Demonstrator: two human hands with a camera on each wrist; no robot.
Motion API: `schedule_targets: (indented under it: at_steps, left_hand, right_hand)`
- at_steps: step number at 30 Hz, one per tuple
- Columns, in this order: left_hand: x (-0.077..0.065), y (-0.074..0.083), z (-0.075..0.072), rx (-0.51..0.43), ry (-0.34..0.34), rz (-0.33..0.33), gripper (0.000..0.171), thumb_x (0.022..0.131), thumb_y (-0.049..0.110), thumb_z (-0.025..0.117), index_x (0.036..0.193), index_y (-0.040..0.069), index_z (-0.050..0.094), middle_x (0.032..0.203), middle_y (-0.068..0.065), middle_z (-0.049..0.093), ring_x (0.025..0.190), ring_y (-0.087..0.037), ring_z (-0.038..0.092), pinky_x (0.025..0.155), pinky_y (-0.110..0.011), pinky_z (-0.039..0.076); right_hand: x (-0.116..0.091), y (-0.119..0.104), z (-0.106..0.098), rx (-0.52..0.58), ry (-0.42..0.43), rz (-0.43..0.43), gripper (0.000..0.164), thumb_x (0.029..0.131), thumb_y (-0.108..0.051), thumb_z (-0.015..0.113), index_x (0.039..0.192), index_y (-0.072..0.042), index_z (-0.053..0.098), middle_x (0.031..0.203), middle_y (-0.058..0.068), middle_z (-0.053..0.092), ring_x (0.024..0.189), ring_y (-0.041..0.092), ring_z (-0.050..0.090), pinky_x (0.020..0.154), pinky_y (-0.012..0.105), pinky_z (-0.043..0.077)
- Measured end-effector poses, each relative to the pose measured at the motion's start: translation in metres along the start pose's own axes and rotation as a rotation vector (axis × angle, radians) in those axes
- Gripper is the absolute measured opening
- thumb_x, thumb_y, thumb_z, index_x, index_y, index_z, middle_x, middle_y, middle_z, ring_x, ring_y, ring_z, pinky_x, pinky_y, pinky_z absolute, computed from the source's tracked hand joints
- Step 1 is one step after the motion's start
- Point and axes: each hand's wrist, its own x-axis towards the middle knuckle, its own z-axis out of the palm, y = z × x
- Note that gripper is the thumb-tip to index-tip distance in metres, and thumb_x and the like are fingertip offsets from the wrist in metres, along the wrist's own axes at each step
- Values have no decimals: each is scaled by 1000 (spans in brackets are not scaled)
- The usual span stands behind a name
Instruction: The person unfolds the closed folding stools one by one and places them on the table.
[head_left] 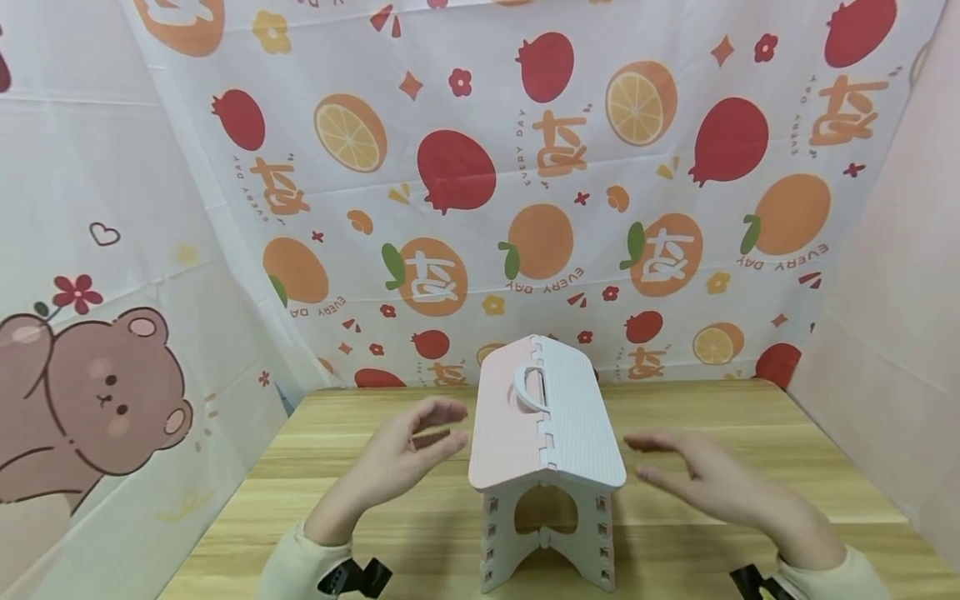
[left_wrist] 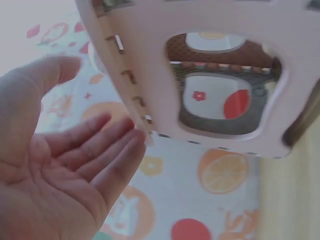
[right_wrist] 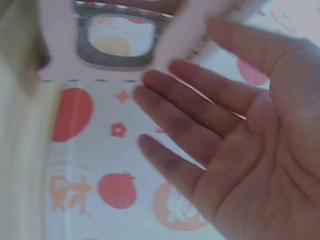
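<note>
A plastic folding step stool (head_left: pixel 581 408) stands upright and part-folded on the wooden table, its hinged top peaked like a roof. One top half is pale pink, the other white, with a curved carry handle (head_left: pixel 529 392) at the ridge. My left hand (head_left: pixel 393 454) is held just left of the stool, thumb and fingers spread and a small gap from the top's edge. On the other side my right hand (head_left: pixel 708 479) hovers with loosely extended fingers, also apart from it. Both wrist views show bare palms and the stool's leg panel (left_wrist: pixel 147 55) with its oval opening.
The wood-grain table (head_left: pixel 300 500) extends to both sides of the stool. Behind it hangs a white cloth (head_left: pixel 495 108) printed with fruit. A bear-printed cloth (head_left: pixel 112 400) hangs at the left, and a pale cloth (head_left: pixel 892 333) closes off the right.
</note>
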Motion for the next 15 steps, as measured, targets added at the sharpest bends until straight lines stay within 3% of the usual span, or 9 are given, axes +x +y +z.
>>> schedule_targets:
  at_steps: [3,6,10,15]
  left_hand:
    - [8,10,0,94,55,17,55,102,33,76,148,8,59,152,-12,63,145,-33,58,118,-46,50]
    - [15,20,5,198,48,29,72,99,42,77,159,11,51,165,-7,52,154,-32,48,124,-54,43]
    - [23,25,14,282,5,17,86,95,50,79,165,16,44,172,0,42,160,-30,40,126,-61,38]
    - [25,25,21,283,-48,0,92,92,56,80,167,21,40,174,3,37,161,-26,36,129,-60,35]
  right_hand:
    - [6,-9,-10,-38,89,11,44,109,-35,64,149,-16,63,147,3,69,136,32,65,105,54,58]
    - [16,-19,-12,-63,116,-9,53,109,-39,64,157,-18,55,156,4,62,142,32,61,108,59,55]
    - [28,-28,-6,-71,99,-63,68,106,-42,68,163,-13,46,166,8,51,150,36,53,114,63,49]
    - [37,-31,1,-45,59,-71,75,103,-46,71,164,-12,44,169,12,45,154,38,47,117,66,46]
